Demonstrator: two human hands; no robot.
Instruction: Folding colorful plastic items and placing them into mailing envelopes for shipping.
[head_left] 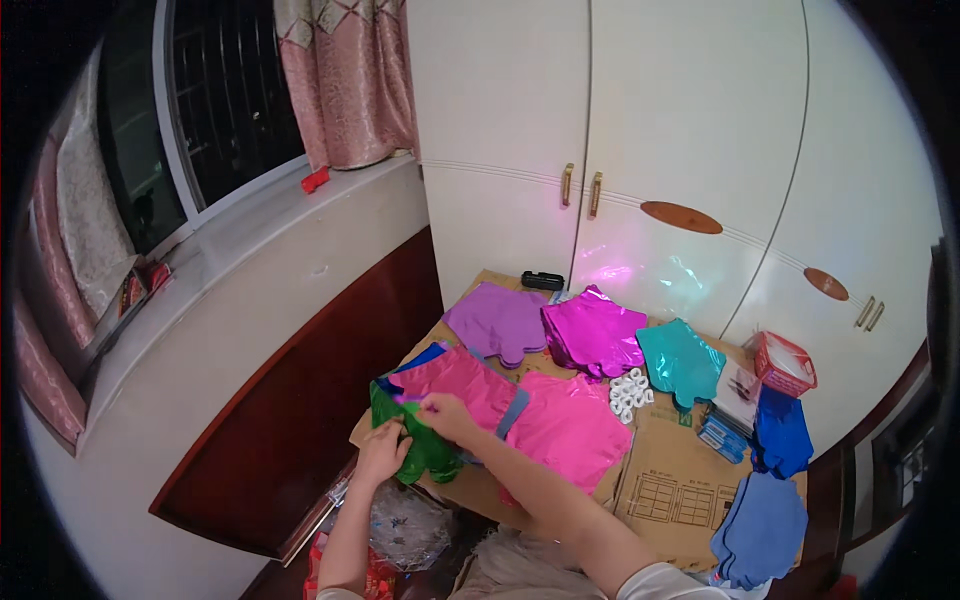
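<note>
A green foil sheet (432, 455), flat and shiny like an uninflated balloon, lies at the table's left edge. My left hand (383, 452) is closed on its near-left edge, thumb and fingers against the foil. Just to the right, my right hand (445, 415) is closed in a pinch over the same sheet. A thin purple strip shows beside its fingertips; what they hold is too small to make out. Behind and right of the hands lie a dark pink foil sheet (458, 378) and a brighter pink foil stack (570, 428), partly covered by my right forearm.
Cardboard (665, 480) covers the table. Along the back are purple (497, 322), magenta (597, 332) and teal (682, 360) foil stacks. Right of centre sit small white rolls (631, 394), a red basket (785, 364) and blue-grey sheets (762, 528). A clear plastic bag (408, 528) is below the left edge.
</note>
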